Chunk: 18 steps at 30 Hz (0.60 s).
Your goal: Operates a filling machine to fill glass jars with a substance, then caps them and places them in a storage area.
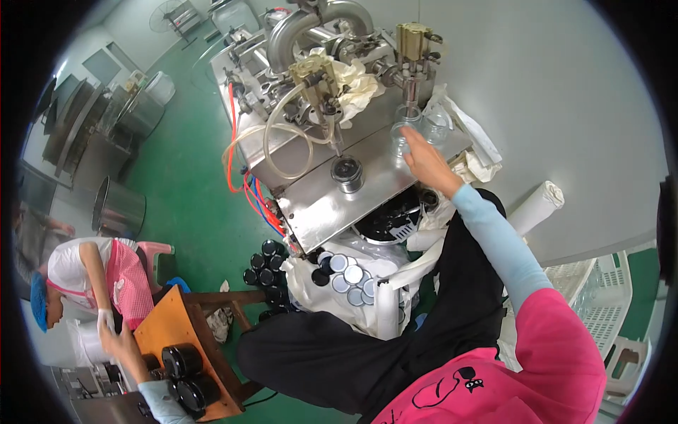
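Note:
My right hand [430, 163] is at a clear glass jar [398, 141], with fingers and thumb against its side, on the steel filling table [312, 214]. Two more clear jars are close by, one directly beneath the right filling nozzle [410, 98] and another glass jar [436, 127] beside it. Under the left nozzle [337, 142] stands a jar with dark contents [347, 173]. My left hand [126, 351] is blurred, its fingers apart above an orange wooden stool [212, 365]. Several black jars [196, 391] stand on that stool, near my left forearm.
A co-worker [100, 270] bends over at the left, a gloved hand close to mine. Loose lids [354, 274] and black jars [267, 262] lie below the table. A dark-filled pan [389, 214] sits under its edge. Hoses [233, 138] run along the machine. White crates [593, 302] stand right.

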Motion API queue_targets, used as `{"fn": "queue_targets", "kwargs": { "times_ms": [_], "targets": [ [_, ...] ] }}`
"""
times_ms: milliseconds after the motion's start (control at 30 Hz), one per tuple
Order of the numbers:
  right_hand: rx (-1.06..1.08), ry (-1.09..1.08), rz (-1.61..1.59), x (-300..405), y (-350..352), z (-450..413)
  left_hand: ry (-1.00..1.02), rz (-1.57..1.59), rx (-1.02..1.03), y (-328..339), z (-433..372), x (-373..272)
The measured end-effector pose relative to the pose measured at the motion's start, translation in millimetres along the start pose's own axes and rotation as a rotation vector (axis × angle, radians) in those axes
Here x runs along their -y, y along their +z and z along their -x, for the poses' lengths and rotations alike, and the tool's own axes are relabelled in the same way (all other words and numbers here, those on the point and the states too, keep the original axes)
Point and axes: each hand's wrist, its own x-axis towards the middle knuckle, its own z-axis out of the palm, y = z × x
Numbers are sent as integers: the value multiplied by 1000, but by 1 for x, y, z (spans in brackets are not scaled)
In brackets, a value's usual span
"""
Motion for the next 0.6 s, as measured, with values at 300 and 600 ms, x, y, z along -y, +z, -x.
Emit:
{"fn": "queue_targets", "kwargs": {
  "times_ms": [300, 600],
  "targets": [
    [190, 83, 171, 16, 5, 5, 150, 1176, 718, 64, 86, -422],
    [323, 43, -59, 23, 6, -1, -17, 1180, 656, 99, 110, -524]
  ]
}}
